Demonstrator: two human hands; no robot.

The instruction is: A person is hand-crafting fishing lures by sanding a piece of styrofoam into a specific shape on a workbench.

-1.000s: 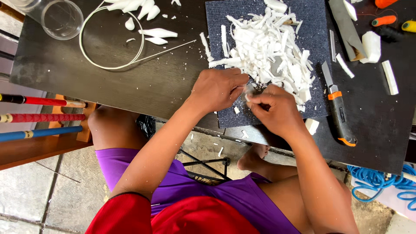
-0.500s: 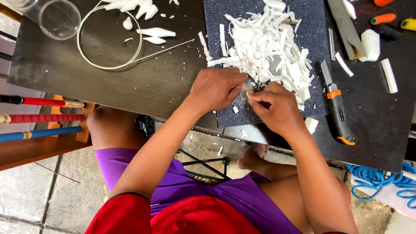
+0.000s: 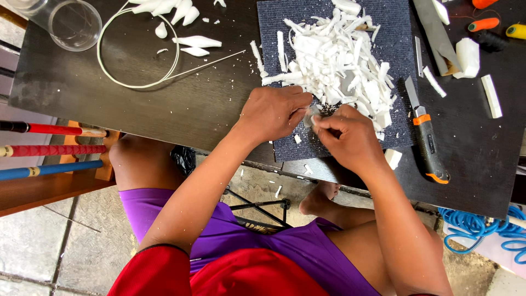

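My left hand (image 3: 274, 112) and my right hand (image 3: 350, 140) meet at the near edge of a dark grey mat (image 3: 274, 33) on the black table (image 3: 82, 93). Both pinch a small white piece (image 3: 311, 114) between their fingertips. Whether the right hand also holds a tool is hidden by the fingers. A heap of white shavings and strips (image 3: 339, 60) lies on the mat just beyond the hands.
A grey and orange utility knife (image 3: 426, 140) lies right of the mat. White blocks (image 3: 468, 55) and orange-handled tools (image 3: 485, 24) sit at the far right. A white wire ring (image 3: 104, 60), carved white petals (image 3: 197, 41) and a clear cup (image 3: 74, 24) are on the left.
The hands have shifted slightly while working the small white piece between the fingertips. Everything else on the table stays put.
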